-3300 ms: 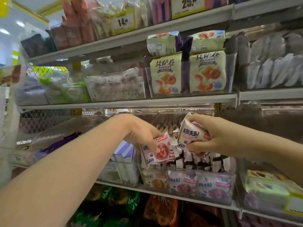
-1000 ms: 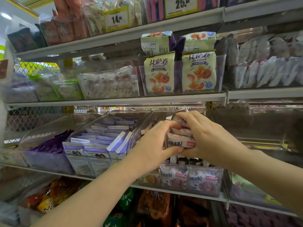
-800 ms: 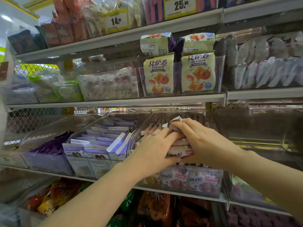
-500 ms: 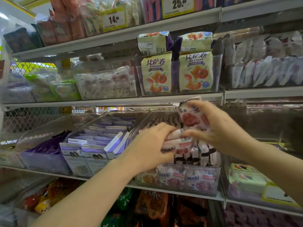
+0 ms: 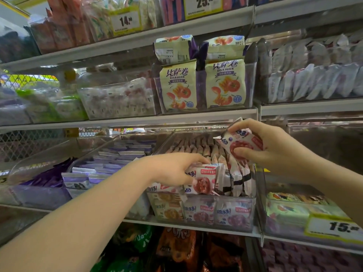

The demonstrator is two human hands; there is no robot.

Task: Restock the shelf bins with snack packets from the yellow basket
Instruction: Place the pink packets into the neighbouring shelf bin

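Note:
A clear shelf bin (image 5: 204,228) on the middle shelf holds rows of upright white-and-red snack packets. My left hand (image 5: 172,169) grips a small stack of the same packets (image 5: 204,179) at the bin's front left. My right hand (image 5: 275,150) pinches a single packet with a red cookie picture (image 5: 241,144) above the right side of the bin, below the shelf above. The yellow basket is out of view.
A bin of purple-white packets (image 5: 110,163) stands to the left, a dark purple one (image 5: 45,177) beyond it. To the right sits a bin with green packets and a yellow 15 price tag (image 5: 334,228). Above are pizza-roll bags (image 5: 202,85); below, dark snack bags (image 5: 176,250).
My right hand has lifted one packet off the stack and moved it up and to the right. My left hand has lowered the remaining packets toward the bin's front.

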